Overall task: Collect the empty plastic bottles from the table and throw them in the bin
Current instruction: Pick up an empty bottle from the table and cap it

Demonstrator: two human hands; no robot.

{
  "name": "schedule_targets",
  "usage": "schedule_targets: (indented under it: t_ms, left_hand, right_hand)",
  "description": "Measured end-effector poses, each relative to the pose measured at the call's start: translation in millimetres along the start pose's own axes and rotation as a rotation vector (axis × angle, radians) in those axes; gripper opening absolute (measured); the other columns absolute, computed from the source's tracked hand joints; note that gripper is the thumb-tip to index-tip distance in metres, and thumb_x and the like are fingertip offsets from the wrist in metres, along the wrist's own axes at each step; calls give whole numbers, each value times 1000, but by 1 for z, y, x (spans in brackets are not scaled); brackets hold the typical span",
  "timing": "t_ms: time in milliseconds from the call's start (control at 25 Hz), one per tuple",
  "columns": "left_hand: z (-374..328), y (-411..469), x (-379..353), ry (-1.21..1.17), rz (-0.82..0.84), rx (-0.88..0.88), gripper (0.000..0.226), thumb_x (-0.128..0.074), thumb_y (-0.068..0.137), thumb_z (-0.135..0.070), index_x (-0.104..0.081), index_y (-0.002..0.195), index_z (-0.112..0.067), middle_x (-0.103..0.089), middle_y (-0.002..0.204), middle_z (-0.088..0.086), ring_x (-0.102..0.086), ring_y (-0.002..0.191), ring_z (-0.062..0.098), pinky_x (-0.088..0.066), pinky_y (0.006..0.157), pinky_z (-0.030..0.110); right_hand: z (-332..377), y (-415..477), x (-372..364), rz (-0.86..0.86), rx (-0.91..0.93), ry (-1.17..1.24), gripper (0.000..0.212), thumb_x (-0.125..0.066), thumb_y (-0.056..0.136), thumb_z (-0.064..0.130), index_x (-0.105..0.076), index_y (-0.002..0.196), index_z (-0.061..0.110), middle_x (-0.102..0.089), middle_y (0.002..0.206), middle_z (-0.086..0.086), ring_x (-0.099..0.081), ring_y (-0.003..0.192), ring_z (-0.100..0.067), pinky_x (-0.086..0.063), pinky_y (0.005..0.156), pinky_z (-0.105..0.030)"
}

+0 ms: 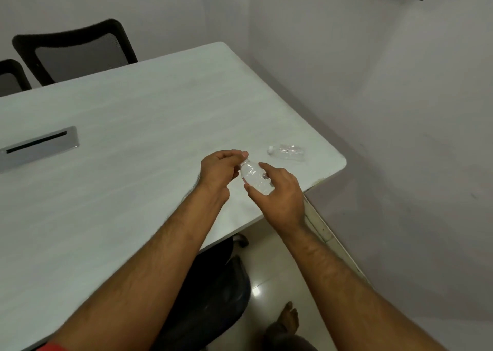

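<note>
A small clear plastic bottle [253,176] is held tilted just above the white table [120,137], near its right corner. My right hand [280,196] wraps its lower body. My left hand [220,170] pinches its neck and cap end with thumb and fingertips. A second clear bottle [288,152] with a white cap lies on its side on the table, a little beyond and to the right of my hands, close to the table edge. No bin shows in the view.
A grey cable slot [40,146] is set into the table at the left. Two black mesh chairs [77,51] stand behind the far edge. A black chair [213,284] sits under the near edge, beside my bare foot [288,321]. The wall is close on the right.
</note>
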State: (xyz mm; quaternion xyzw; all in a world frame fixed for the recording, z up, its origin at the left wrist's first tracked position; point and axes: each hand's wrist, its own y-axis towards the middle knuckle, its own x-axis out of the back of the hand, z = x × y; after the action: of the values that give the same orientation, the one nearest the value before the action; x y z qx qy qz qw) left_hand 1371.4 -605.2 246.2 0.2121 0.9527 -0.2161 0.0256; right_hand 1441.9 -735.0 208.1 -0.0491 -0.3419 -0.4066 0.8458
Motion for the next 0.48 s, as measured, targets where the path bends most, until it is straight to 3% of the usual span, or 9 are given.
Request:
schedule_targets:
  t_ms: [120,200,320,480]
  left_hand:
    - [2,18,-40,-32,135,39,10,-69,86,-6,-74,94,-10,-74,98,9,-66,93,24,-55,87,33]
    - [6,26,-63,-59,253,57,13,-64,90,-5,-74,97,-10,-75,98,8,-67,94,23,-52,93,36]
    - [15,37,-94,-130,350,94,17,-58,92,-2,-73,100,-8,-76,92,5,-70,89,19,-51,94,33]
    - [23,52,-126,-223,486,134,24,-51,95,1,-74,97,-6,-77,96,9,-72,89,20,-53,93,33]
  right_hand:
    - [-26,33,33,239,-325,631,38,-74,87,34,-70,120,16,-75,107,-2,-71,90,-14,-62,78,-29]
    - [-45,49,52,381,-496,857,26,-65,94,32,-72,111,14,-77,99,-7,-73,80,-17,-61,71,-31]
    - [-78,71,68,506,-657,1095,33,-59,96,36,-67,114,9,-71,87,-5,-66,62,-11,-54,55,-26]
    - [-119,94,77,740,-753,1415,44,-72,82,46,-68,111,12,-68,85,-5,-66,65,-12,-54,56,-26]
